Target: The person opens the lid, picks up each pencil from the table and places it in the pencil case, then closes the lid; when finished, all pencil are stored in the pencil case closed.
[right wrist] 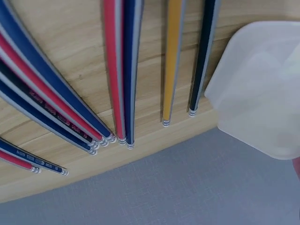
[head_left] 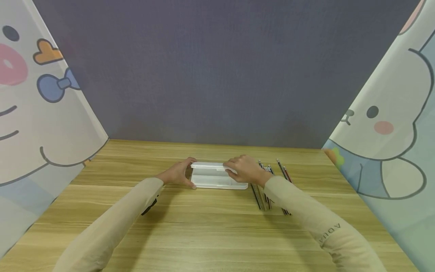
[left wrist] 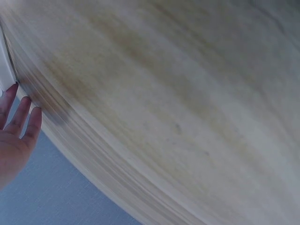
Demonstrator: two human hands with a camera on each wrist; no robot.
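Note:
A translucent white plastic pencil case (head_left: 212, 182) lies lengthwise across the wooden table, its lid (head_left: 206, 165) raised along the far side. My left hand (head_left: 177, 174) spans the left end of the case, thumb at the near corner and fingers at the far one. In the left wrist view, fingertips (left wrist: 33, 123) touch the edge of the case. The right hand (head_left: 247, 169) grips the lid near its right end, thumb toward me and fingers over the top. The right wrist view shows the end of the case (right wrist: 255, 93) close up, with that hand almost out of frame.
Several pencils (right wrist: 173, 56) in red, blue, yellow and black lie on the table (head_left: 204, 234) right of the case, partly under my right forearm. A dark grey panel (head_left: 210, 75) rises behind the table, with cartoon-printed walls on both sides.

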